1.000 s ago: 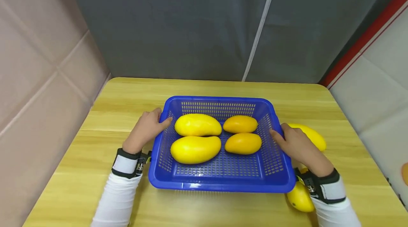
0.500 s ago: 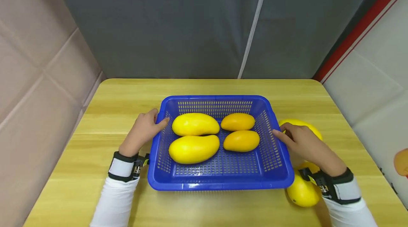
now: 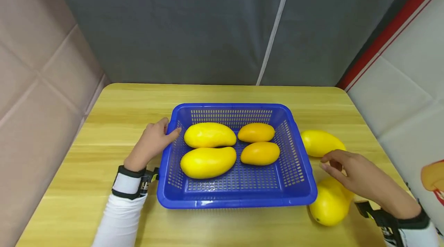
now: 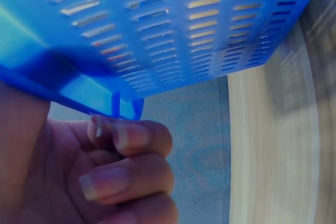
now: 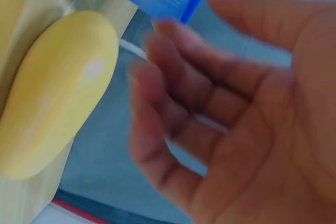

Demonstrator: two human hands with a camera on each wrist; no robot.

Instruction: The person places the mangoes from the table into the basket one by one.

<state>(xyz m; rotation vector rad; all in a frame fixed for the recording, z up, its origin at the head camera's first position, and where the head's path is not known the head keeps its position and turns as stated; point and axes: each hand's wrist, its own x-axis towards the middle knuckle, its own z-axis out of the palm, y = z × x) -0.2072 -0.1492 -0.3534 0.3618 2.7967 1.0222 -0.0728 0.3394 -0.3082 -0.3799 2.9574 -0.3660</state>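
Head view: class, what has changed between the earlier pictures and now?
The right hand has let go of the blue basket and moved off to the right, near the loose yellow fruit. The left hand still grips the basket's left side, and the four fruits inside keep their arrangement.

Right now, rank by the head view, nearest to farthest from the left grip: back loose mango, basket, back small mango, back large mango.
1. Basket, held by the left grip.
2. Back large mango, inside left.
3. Back small mango, inside right.
4. Back loose mango, outside right.
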